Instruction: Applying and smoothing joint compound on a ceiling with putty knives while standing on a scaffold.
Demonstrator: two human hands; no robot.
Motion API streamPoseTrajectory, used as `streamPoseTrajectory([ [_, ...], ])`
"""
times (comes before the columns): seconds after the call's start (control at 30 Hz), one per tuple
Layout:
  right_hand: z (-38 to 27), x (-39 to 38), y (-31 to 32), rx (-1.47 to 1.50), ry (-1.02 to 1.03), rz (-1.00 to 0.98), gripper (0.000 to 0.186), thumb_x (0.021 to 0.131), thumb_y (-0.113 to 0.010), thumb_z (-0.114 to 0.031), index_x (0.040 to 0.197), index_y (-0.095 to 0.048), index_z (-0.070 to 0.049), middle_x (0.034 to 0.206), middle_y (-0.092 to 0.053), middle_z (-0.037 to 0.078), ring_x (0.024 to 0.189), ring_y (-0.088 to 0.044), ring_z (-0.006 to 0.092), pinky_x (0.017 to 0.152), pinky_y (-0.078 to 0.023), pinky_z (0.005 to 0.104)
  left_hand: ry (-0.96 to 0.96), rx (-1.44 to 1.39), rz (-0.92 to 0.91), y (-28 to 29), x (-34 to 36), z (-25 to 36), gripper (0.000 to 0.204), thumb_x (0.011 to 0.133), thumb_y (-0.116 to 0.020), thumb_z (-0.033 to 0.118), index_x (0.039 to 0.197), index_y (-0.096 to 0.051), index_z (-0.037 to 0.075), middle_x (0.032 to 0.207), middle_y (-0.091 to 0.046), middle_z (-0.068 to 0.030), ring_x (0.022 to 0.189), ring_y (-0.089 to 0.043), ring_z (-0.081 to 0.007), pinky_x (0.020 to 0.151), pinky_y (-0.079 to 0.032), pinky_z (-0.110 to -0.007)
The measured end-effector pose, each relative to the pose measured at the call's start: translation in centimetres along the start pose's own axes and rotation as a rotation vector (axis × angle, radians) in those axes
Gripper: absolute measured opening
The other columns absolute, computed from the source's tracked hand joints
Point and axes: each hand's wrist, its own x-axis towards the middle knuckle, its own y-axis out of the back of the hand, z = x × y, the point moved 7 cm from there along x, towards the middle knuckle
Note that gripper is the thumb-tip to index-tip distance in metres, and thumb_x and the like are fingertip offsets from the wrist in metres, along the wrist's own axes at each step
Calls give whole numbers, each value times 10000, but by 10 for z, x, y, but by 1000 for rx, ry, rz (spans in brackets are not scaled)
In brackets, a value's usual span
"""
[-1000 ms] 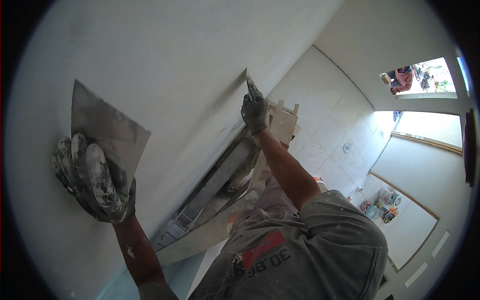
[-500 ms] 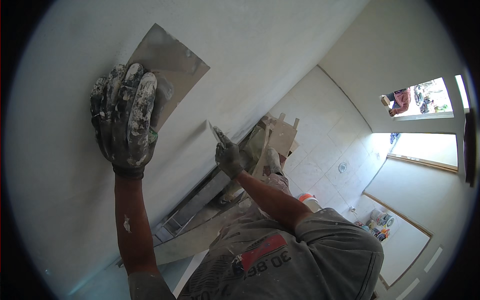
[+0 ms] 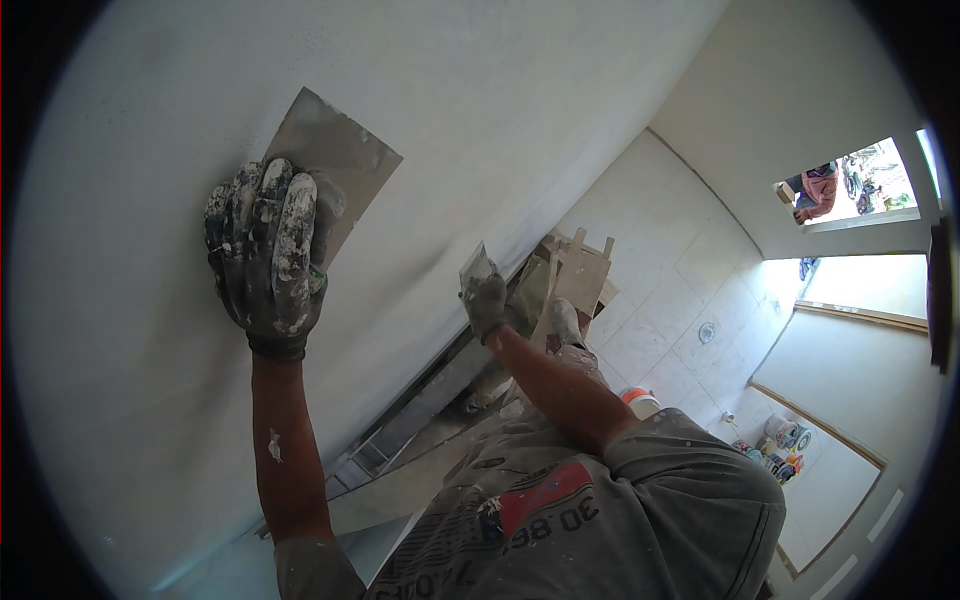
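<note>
My left hand (image 3: 268, 270), in a dark glove crusted with white compound, is closed on a wide metal putty knife (image 3: 345, 150). Its fingers lie along the blade, and the blade rests flat against the pale wall (image 3: 500, 90). The knife's handle is hidden under the palm. Lower and to the right, my right hand (image 3: 486, 308), also gloved, grips a smaller putty knife (image 3: 478, 263). That blade points up, close to the wall; I cannot tell whether it touches.
I stand over a plank (image 3: 410, 490) and boards (image 3: 580, 275) along the wall's foot. Right lie the tiled floor (image 3: 650, 225), a bucket with an orange rim (image 3: 640, 400) and several paint cans (image 3: 785, 435). Another person (image 3: 818, 193) shows through an opening.
My left hand and its wide putty knife have slid slightly down the wall. My right hand has turned, so the smaller blade shows its face. The whole view has shifted a little.
</note>
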Motion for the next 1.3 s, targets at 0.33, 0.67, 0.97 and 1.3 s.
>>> streamPoseTrajectory([
  [0.33,-214,-110,-97,-53,560,-106,361,894,-561,-32,1251,-526,15,1090,-598,157,861,-642,262,693,-557,355,7,-11,-37,-3,-6,-4,215,972,-573,100,1151,-657,16,1174,-678,-144,1159,-623,-360,1028,-464,-528],
  [0.67,-231,-134,-84,-668,924,29,521,838,-551,-23,1357,-495,-27,1222,-588,192,1098,-590,366,900,-526,423,19,28,-10,-4,-13,-7,229,959,-581,82,1167,-657,23,1210,-665,-136,1178,-612,-362,1040,-452,-536],
  [0.97,-157,-140,-103,-861,1008,-146,533,849,-600,-89,1369,-494,-41,1239,-574,196,1126,-575,388,916,-531,428,26,7,-3,-11,-13,-6,254,953,-591,77,1196,-637,20,1221,-662,-136,1186,-607,-365,1049,-446,-536],
  [1.3,-172,-96,-95,-362,652,-11,521,857,-525,-5,1377,-506,-2,1233,-635,182,1056,-654,327,898,-520,346,-16,-73,105,-14,-6,-3,309,979,-519,98,1272,-598,41,1275,-633,-145,1213,-588,-375,1059,-444,-537],
])
